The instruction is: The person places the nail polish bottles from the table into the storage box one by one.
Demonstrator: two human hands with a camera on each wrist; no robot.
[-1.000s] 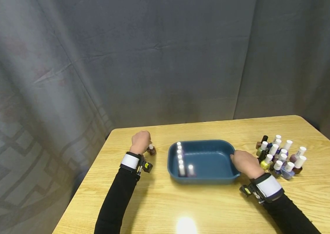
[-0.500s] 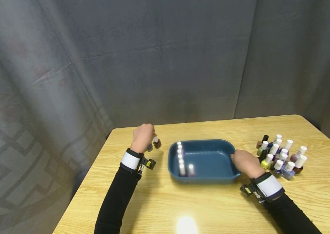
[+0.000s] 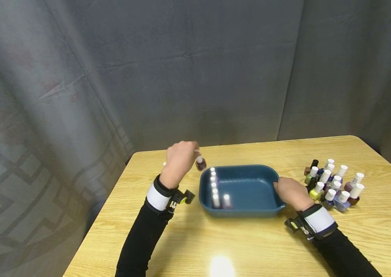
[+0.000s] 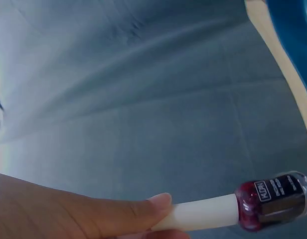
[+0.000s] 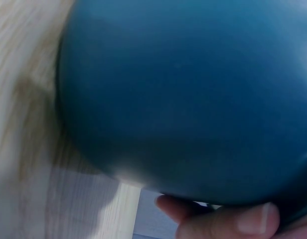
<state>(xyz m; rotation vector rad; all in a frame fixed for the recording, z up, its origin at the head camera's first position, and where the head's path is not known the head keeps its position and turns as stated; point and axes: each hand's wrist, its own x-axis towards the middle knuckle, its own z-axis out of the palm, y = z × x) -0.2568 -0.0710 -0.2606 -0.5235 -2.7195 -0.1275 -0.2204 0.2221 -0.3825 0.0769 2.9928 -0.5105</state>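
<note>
White cylindrical cap (image 4: 206,214) — the left hand (image 3: 181,161) pinches it, glossy bottle (image 4: 274,200) below.

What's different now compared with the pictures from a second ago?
The left hand has moved right and slightly up in the head view, bringing the dark red polish bottle close to the tray's far left corner; it pinches the bottle's white cap. The tray, the right hand on its edge, and the bottles on the right stayed put.
</note>
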